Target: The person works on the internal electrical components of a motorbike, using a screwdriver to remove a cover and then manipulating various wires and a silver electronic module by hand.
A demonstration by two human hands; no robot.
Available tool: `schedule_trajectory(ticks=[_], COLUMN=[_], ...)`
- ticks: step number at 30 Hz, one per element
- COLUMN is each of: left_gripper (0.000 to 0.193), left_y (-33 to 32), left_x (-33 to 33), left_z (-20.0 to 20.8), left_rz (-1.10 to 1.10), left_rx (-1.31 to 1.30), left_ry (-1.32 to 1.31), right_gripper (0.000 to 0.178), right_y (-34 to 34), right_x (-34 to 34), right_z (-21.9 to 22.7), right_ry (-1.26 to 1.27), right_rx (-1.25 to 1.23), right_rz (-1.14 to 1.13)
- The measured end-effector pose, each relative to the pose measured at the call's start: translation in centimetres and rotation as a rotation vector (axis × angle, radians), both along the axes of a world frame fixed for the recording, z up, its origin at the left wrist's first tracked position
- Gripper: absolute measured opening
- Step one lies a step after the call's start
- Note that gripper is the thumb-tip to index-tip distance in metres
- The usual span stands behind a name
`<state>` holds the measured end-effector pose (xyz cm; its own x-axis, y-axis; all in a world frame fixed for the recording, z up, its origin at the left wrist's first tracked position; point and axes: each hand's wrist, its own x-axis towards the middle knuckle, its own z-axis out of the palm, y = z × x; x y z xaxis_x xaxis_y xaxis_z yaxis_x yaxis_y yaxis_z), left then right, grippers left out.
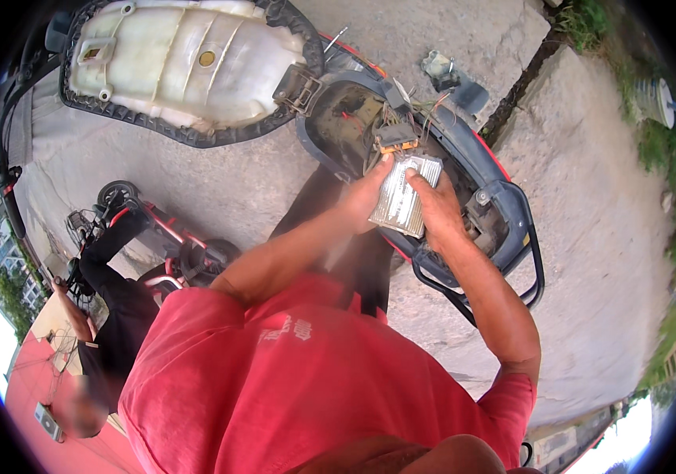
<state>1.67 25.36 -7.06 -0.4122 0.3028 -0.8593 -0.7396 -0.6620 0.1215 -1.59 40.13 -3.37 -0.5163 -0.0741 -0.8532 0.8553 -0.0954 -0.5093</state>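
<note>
Both my hands are closed on a silver finned metal controller box (405,197) with a pale label on its face. My left hand (366,196) grips its left edge, with the thumb near the plug end. On the right edge is my right hand (438,207), its thumb lying on the face. A dark wiring connector with an orange part (397,142) sits at the far end of the box, wires running from it. The box is above the open underseat compartment (343,107) of a dark scooter with red trim. Fingers under the box are hidden.
The scooter's seat (188,67) is flipped open, pale underside up. A black grab rail (542,253) curves round the tail. Loose parts (442,73) lie on the concrete beyond. A person in black (121,288) stands at left, beside a red-and-black scooter (176,237).
</note>
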Motion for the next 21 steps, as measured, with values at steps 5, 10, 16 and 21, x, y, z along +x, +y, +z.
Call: schedule_trajectory(ticks=[5, 10, 16, 21], left_gripper=[0.060, 0.061, 0.059, 0.072], left_y=[0.0, -0.7, -1.9, -3.6], left_x=[-0.2, 0.3, -0.5, -1.5], left_z=[1.6, 0.1, 2.7, 3.7], left_rz=[-0.040, -0.073, -0.259, -0.313], left_rx=[-0.048, -0.070, -0.455, -0.726], left_ry=[-0.019, -0.011, 0.274, 0.545], right_gripper=[0.048, 0.048, 0.043, 0.048], right_y=[0.4, 0.1, -0.2, -0.1], right_x=[0.9, 0.6, 0.7, 0.6], right_z=[-1.4, -0.5, 0.4, 0.7], right_ry=[0.014, 0.020, 0.088, 0.141], right_rx=[-0.019, -0.036, 0.027, 0.231], right_rz=[0.042, 0.028, 0.072, 0.278])
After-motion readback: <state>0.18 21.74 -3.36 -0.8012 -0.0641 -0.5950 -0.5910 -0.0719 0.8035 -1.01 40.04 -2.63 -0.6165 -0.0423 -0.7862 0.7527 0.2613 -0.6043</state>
